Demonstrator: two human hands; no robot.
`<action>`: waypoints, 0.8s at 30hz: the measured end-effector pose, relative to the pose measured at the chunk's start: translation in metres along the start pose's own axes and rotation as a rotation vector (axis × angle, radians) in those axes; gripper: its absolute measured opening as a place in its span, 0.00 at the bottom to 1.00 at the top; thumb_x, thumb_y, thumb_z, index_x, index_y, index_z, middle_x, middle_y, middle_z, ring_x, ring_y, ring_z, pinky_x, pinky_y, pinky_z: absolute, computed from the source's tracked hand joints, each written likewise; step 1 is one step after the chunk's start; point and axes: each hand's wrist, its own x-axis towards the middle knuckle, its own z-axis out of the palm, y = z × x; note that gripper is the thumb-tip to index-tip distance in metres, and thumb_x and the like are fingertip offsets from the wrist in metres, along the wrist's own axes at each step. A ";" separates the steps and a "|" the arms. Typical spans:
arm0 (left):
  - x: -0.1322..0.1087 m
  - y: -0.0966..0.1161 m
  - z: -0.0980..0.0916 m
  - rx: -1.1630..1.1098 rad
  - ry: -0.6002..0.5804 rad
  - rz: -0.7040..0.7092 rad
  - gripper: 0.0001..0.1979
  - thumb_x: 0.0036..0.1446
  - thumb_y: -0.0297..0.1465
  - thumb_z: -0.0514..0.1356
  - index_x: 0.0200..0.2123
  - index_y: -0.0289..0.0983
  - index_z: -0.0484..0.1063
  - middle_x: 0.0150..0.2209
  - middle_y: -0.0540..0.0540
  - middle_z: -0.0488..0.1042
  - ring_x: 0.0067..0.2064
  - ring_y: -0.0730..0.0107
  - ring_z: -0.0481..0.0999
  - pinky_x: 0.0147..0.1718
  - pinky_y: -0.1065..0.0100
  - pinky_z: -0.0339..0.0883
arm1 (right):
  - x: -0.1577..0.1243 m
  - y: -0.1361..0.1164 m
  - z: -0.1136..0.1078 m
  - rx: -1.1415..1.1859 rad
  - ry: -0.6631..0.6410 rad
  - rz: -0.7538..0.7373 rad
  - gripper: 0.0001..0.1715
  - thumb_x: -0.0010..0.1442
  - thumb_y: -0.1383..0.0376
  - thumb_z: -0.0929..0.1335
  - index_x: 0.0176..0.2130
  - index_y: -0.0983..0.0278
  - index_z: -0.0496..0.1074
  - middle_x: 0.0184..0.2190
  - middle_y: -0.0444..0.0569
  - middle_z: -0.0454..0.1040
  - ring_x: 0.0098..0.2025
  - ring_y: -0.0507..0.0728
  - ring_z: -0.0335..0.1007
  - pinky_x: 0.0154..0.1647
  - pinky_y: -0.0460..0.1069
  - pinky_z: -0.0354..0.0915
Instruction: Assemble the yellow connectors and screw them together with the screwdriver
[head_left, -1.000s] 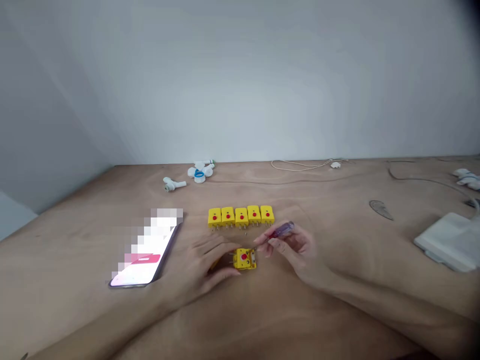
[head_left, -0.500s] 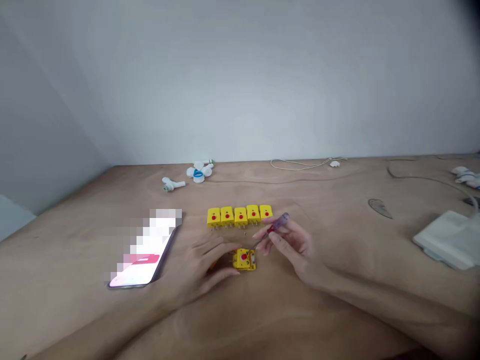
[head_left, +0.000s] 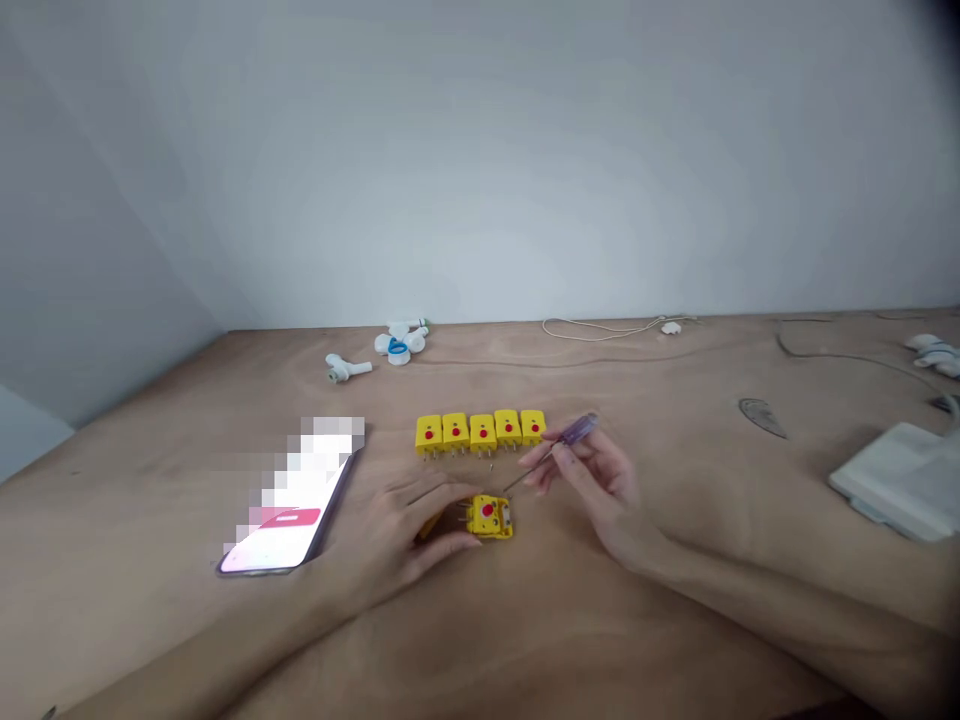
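Observation:
My left hand is closed around the pin end of an opened yellow plug lying on the table. The plug has a red round part in its middle, and its inner metal parts show at the right end. A second yellow piece shows under the left fingers, mostly hidden. In my right hand is a screwdriver with a clear purplish handle, pinched between thumb and fingers. Its thin shaft slants down to the left, the tip just beside the plug's upper right corner. A tiny screw lies beyond the plug.
Several yellow plugs stand in a row behind my hands, pins toward me. To the left lies a lit phone. White plastic fittings and a thin cord lie farther back. On the right sits a white box.
My right hand has drawn the screwdriver up and to the right, its tip leaving the inside of the plug. The left hand keeps its place on the plug.

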 end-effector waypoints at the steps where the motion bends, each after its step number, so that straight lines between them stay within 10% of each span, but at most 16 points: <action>1: 0.001 0.001 0.000 -0.004 -0.005 -0.012 0.17 0.70 0.40 0.59 0.57 0.40 0.71 0.49 0.41 0.79 0.52 0.55 0.78 0.55 0.54 0.73 | 0.000 -0.001 0.000 -0.009 0.014 -0.007 0.10 0.71 0.58 0.68 0.48 0.60 0.72 0.40 0.50 0.83 0.35 0.55 0.80 0.38 0.50 0.76; 24: -0.001 0.001 0.001 0.000 0.057 0.012 0.15 0.68 0.39 0.61 0.55 0.41 0.72 0.50 0.44 0.79 0.48 0.59 0.80 0.45 0.61 0.76 | -0.011 0.003 -0.001 -0.152 -0.115 -0.016 0.08 0.67 0.59 0.72 0.39 0.61 0.73 0.36 0.50 0.82 0.39 0.57 0.80 0.42 0.52 0.76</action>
